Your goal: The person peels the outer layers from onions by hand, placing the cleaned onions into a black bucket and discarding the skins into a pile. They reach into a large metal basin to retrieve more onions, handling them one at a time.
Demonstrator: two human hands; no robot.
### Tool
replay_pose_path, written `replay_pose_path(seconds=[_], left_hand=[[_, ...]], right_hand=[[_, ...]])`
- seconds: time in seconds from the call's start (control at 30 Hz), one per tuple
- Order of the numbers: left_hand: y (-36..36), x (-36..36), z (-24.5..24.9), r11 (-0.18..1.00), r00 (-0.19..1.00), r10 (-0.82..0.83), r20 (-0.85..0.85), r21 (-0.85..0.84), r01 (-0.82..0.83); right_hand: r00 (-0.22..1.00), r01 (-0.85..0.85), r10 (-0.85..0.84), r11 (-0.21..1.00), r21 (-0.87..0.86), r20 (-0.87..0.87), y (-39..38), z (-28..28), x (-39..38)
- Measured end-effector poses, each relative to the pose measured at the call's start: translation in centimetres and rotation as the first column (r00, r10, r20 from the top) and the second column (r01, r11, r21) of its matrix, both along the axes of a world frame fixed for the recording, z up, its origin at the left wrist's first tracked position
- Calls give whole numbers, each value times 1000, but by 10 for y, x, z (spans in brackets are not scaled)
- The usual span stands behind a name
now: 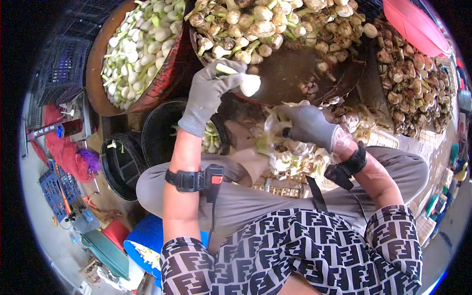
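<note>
Raised at the upper centre, my left hand wears a grey glove and pinches a peeled white garlic bulb with a short green stem. My right hand, also gloved, is over the heap of peeled skins; motion blurs its fingers, and a dark object shows at them, too small to name. Behind both hands is a wide round tub with brownish unpeeled bulbs. White peeled bulbs fill a rusty red tub at the upper left.
Black buckets stand left of my knees, one with peeled bulbs. More unpeeled bulbs lie at the right, below a pink basin. A blue container is at the lower left. Crates stand far left.
</note>
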State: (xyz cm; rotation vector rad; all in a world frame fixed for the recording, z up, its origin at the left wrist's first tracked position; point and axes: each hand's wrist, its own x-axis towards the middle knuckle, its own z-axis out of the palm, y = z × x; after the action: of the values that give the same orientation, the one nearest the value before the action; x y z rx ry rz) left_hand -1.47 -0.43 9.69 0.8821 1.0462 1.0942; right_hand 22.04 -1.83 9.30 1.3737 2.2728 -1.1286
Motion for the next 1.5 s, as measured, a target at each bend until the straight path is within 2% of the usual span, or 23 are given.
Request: replay_pose_path(seconds=[0.13, 0.23, 0.33, 0.53, 0.63, 0.67, 0.73, 0.8, 0.87, 0.9, 0.93, 0.97, 1.03, 1.07, 1.1, 1.13, 1.17, 1.2, 1.23, 1.27, 1.3, 1.43, 1.5], left_hand=[[0, 14, -9, 999, 951, -41, -305, -9, 40], [-2, 20, -16, 995, 854, -77, -514, 9, 94], [-4, 24, -17, 993, 796, -103, -597, -14, 118], [-4, 19, -10, 982, 817, -187, -546, -101, 158], [-4, 14, -12, 979, 943, -191, -274, 12, 202], [-5, 13, -12, 973, 944, -211, -253, 37, 228], [-5, 13, -10, 955, 942, -260, -212, 87, 283], [-4, 7, -5, 966, 965, -230, -128, 89, 242], [-3, -4, 8, 975, 973, -219, -70, 27, 221], [-1, -14, 17, 957, 930, -273, -247, 25, 288], [1, -24, 28, 923, 840, -382, -385, -123, 364], [0, -32, 34, 870, 717, -493, -493, -277, 407], [-3, -44, 32, 742, 364, -668, -649, -539, 398], [-10, -49, 18, 724, 302, -689, -659, -605, 330], [-12, -44, 22, 750, 156, -636, -756, -556, 357], [-10, -39, 24, 774, 176, -608, -775, -528, 349], [-9, -35, 23, 795, 195, -582, -790, -501, 342], [-8, -32, 20, 838, 225, -506, -833, -412, 357], [-5, -29, 17, 873, 257, -425, -868, -319, 368], [-3, -27, 14, 902, 290, -338, -895, -221, 371], [0, -25, 14, 904, 311, -337, -889, -212, 372], [9, -26, 7, 901, 337, -323, -884, -178, 397], [9, -26, 3, 897, 319, -322, -891, -180, 405]], right_hand=[[953, 231, -206, 969, 91, -222, 23, 7, -16], [952, 232, -174, 947, 221, -254, 31, 5, -29], [984, 133, -106, 972, 194, -143, 34, 8, -40], [977, 160, -119, 958, 238, -175, 31, -9, -31], [972, 209, -178, 953, 221, -152, 27, -28, -21], [970, 226, -200, 952, 206, -137, 25, -33, -20], [980, 193, -186, 974, 120, -63, 17, -44, -15], [988, 155, -156, 983, 96, 8, 7, -49, -14], [999, -36, 36, 998, -58, -10, -3, -51, -9], [992, -127, 125, 983, -134, -28, -6, -33, -14], [988, -138, 151, 953, -269, 29, -4, -13, -14], [992, -123, 126, 964, -237, -2, -1, -14, -11], [994, -96, 86, 980, -173, -68, 14, -22, -3], [981, -9, -26, 984, -180, -190, 31, -28, 2], [961, 55, -42, 998, 42, -273, 46, -50, 13], [939, 222, -208, 975, 22, -274, 61, -61, 19], [989, 137, -120, 964, 229, -85, 82, -76, 23], [995, -102, 92, 904, 414, 44, 98, -78, 25], [956, -164, 75, 938, 306, 282, 110, -79, 26], [940, -226, 120, 921, 319, 320, 119, -99, 34], [920, -287, 162, 899, 330, 358, 128, -118, 42], [882, -350, 297, 933, 86, 366, 162, -242, 97], [872, -380, 342, 924, 45, 351, 158, -245, 101]])
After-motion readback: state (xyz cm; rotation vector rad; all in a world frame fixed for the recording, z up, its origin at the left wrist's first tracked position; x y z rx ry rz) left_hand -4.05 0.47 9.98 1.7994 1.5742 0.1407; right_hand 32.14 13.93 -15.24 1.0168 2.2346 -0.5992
